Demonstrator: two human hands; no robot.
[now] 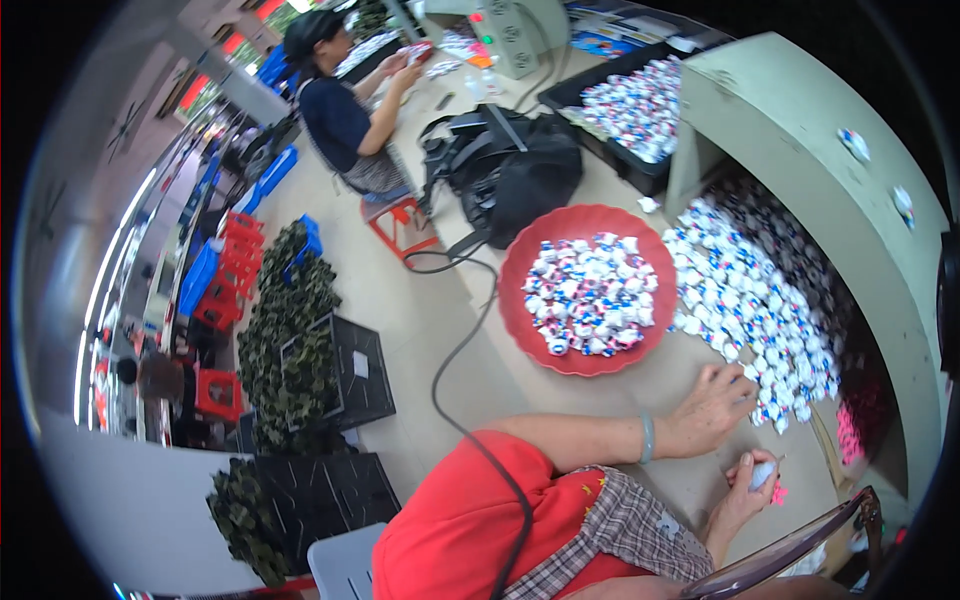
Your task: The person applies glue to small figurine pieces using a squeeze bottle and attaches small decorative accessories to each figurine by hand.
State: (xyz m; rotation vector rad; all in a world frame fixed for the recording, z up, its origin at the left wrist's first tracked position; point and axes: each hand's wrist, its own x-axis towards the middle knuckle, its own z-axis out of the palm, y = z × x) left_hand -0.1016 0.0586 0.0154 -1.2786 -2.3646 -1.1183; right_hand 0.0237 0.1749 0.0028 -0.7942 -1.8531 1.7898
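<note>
My left hand (712, 408), with a pale green bangle at the wrist, reaches to the near edge of a heap of small white pieces with blue and red marks (745, 290). Its fingers are bent together at the heap; whatever is between the fingertips is hidden. Nearer to me, my right hand (738, 500) is closed around a small pale bluish-white rounded piece (763, 474). A bright pink bit (779, 494) shows beside those fingers. Left of the heap, a red scalloped bowl (515, 310) holds many similar white pieces.
A pale green curved machine housing (800, 100) arches over dark pieces and pink pieces (850, 435) at the right. Behind the bowl lie a black bag (525, 165) and a black tray (660, 180). A cable (450, 350) runs past my arm. Another person (345, 120) sits farther along the table.
</note>
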